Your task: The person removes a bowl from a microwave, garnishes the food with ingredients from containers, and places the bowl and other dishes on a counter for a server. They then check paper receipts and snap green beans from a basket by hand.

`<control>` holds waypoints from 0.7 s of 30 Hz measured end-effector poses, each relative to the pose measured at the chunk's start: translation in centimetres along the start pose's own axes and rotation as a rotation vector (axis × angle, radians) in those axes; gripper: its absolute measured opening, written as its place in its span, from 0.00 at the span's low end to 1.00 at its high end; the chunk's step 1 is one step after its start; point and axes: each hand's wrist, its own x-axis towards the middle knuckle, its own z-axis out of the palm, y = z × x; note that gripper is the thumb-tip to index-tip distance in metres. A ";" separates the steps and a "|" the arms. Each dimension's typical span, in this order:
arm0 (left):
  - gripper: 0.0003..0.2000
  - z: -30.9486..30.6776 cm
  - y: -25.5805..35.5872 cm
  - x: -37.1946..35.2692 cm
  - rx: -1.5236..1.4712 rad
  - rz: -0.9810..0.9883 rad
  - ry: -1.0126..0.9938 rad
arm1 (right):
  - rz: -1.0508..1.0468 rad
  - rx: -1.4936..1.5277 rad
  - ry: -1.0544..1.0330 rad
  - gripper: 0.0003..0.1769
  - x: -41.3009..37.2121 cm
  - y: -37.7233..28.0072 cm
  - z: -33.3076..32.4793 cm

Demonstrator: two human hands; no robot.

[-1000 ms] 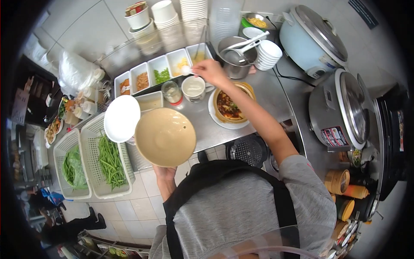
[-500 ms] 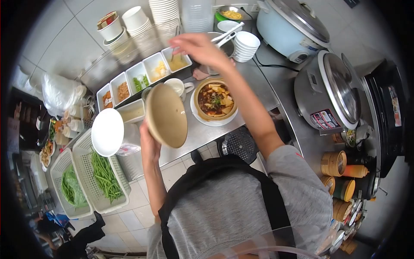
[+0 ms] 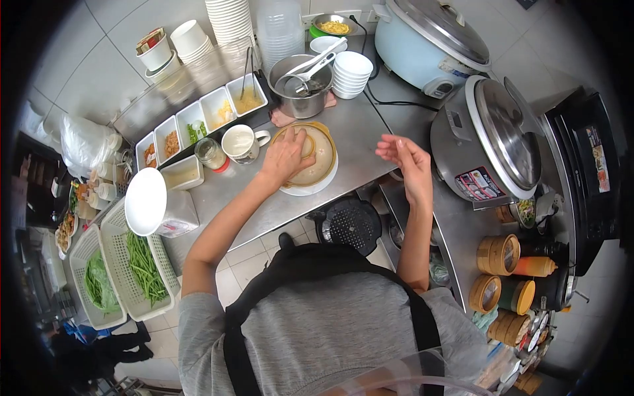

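A beige clay pot lid [image 3: 321,165] sits over the round clay pot, hiding the tofu dish inside. Beneath the pot, part of a white plate [image 3: 314,189] shows. My left hand [image 3: 288,157] is closed around the lid's ring-shaped knob. Off to the right, above the counter's edge, my right hand [image 3: 409,164] is raised and holds nothing, its fingers loosely curled and apart. Left of the pot are a white mug [image 3: 241,146] and a glass jar [image 3: 211,155].
Seasoning trays [image 3: 193,132] line the back, beside a steel pot [image 3: 297,105] with white-handled utensils and stacked white bowls [image 3: 352,74]. Two rice cookers [image 3: 429,49] stand to the right. Baskets of green vegetables [image 3: 142,264] are at lower left; a black perforated stool [image 3: 348,228] is below the counter.
My left hand has brought the lid right and down onto the clay pot, turning it from tilted to level. My right hand has swung from above the trays to the right.
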 end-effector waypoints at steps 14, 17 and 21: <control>0.33 3.4 -1.3 -6.5 -0.793 -1.191 0.508 | 0.592 0.220 -0.024 0.23 7.6 15.2 4.2; 0.36 6.7 -1.9 -9.7 -1.640 -1.296 0.400 | 0.561 0.439 -0.330 0.22 11.5 19.4 6.0; 0.16 6.8 -1.7 -7.4 -2.108 -0.988 0.467 | 0.718 0.530 -0.468 0.21 15.3 21.0 7.2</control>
